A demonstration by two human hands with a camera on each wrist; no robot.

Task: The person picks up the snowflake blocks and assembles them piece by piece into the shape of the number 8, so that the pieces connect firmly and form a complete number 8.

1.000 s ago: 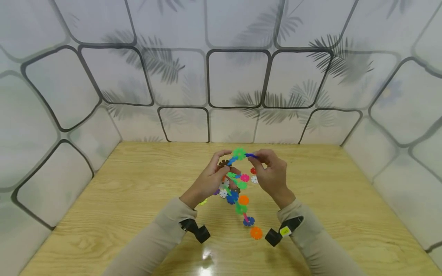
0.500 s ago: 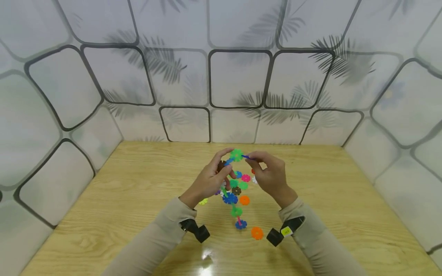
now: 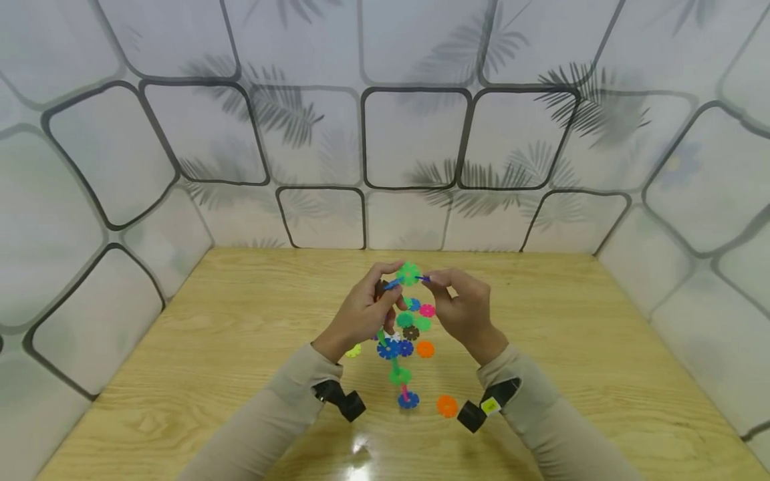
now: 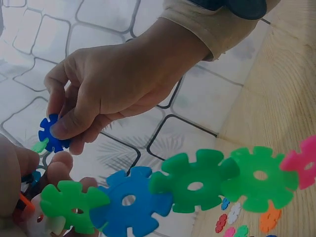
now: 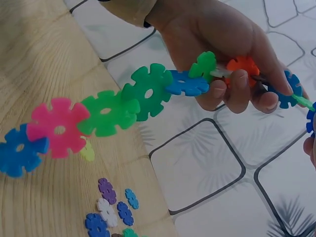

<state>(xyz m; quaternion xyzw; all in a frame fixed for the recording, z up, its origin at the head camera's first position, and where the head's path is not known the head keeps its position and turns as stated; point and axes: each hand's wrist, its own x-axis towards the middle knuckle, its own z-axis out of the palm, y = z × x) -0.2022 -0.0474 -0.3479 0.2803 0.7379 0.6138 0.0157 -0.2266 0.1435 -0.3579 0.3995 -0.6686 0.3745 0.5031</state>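
A chain of interlocked plastic snowflake discs (image 5: 106, 113) passes through my left hand (image 3: 361, 308), whose fingers curl round its upper part. Below that hand the chain hangs toward the table, ending in a pink disc (image 5: 59, 127) and a blue disc (image 3: 408, 400). Above it, a light green disc (image 3: 408, 273) stands at the chain's upper end, slotted to a blue disc (image 5: 287, 89). My right hand (image 3: 466, 304) pinches a dark blue disc (image 4: 52, 133) between thumb and index finger, its edge meeting the light green disc. The left fingers partly cover an orange disc (image 5: 242, 69).
Several loose discs lie on the wooden table (image 3: 240, 347) beneath and beyond the chain. Among them are orange discs (image 3: 447, 406), a brown disc (image 3: 411, 333) and a yellow disc (image 3: 353, 350). A patterned cloth wall (image 3: 415, 133) encloses the table's back and sides.
The chain's hanging end has swung left and slightly nearer. My right hand has moved a little left and down with the dark blue disc, and the light green disc has shifted left too.
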